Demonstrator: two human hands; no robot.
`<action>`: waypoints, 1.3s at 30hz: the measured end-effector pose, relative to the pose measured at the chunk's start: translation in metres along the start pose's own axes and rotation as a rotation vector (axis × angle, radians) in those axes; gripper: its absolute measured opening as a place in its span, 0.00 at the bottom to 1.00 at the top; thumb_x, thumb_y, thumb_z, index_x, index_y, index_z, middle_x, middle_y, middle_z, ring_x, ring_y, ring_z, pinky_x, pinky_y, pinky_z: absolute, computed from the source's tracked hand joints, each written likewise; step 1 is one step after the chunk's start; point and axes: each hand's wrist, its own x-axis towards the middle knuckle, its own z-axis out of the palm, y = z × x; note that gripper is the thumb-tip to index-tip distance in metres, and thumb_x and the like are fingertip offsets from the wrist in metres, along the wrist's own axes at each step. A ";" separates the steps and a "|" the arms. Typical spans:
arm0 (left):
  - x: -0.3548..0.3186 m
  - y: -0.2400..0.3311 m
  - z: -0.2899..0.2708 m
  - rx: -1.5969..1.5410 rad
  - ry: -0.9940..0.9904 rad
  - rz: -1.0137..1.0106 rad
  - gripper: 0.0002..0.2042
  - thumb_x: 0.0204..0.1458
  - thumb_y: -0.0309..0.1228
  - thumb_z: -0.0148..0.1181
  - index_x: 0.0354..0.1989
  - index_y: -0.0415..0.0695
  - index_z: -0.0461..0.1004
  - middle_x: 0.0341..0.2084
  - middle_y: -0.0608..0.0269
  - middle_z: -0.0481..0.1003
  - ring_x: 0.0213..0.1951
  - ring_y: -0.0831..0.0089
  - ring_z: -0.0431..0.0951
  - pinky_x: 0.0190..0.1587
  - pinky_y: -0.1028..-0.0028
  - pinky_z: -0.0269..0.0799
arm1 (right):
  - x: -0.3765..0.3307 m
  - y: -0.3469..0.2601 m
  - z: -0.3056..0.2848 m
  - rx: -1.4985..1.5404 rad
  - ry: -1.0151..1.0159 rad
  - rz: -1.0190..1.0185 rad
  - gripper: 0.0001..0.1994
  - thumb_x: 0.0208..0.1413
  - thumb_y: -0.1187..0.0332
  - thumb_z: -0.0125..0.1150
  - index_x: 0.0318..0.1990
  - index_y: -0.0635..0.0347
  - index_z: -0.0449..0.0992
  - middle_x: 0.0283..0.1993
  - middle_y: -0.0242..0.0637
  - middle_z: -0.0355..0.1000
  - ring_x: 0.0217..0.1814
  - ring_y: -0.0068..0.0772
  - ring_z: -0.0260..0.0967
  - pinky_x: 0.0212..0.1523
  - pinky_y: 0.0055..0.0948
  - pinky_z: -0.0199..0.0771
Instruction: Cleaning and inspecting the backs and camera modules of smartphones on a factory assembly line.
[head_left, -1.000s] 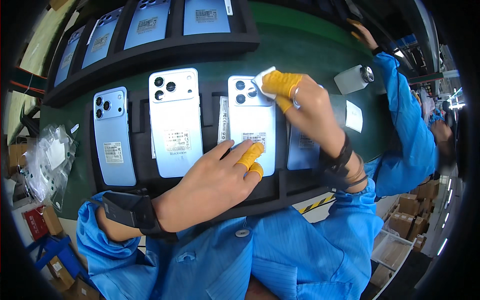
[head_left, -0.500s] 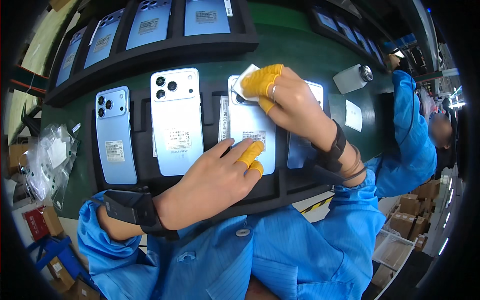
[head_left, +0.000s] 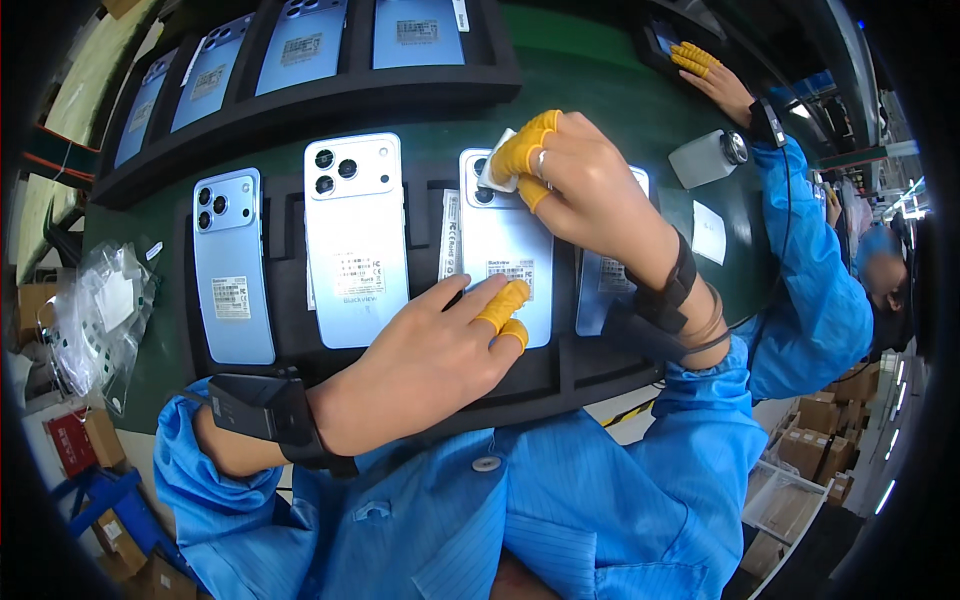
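head: right hand [head_left: 585,185] grip pinches cloth [head_left: 497,170] on phone [head_left: 505,255].

We see a green bench top [head_left: 590,75] carrying two black foam trays [head_left: 300,100] of pale blue phones [head_left: 355,240], a small white dispenser bottle [head_left: 705,158], a paper slip [head_left: 708,232], and a clear plastic bag [head_left: 100,310].

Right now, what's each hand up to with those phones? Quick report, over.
Left hand pins the middle phone at its lower edge. Right hand presses a white wipe on its camera corner. Nothing in the way; a co-worker's hand is far off.
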 end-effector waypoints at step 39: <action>0.001 0.002 0.002 -0.004 0.066 -0.015 0.09 0.44 0.26 0.56 0.35 0.39 0.72 0.36 0.48 0.75 0.51 0.60 0.70 0.52 0.66 0.63 | -0.039 -0.020 -0.025 -0.002 -0.121 0.185 0.08 0.34 0.79 0.61 0.27 0.64 0.75 0.28 0.43 0.73 0.34 0.44 0.71 0.46 0.39 0.69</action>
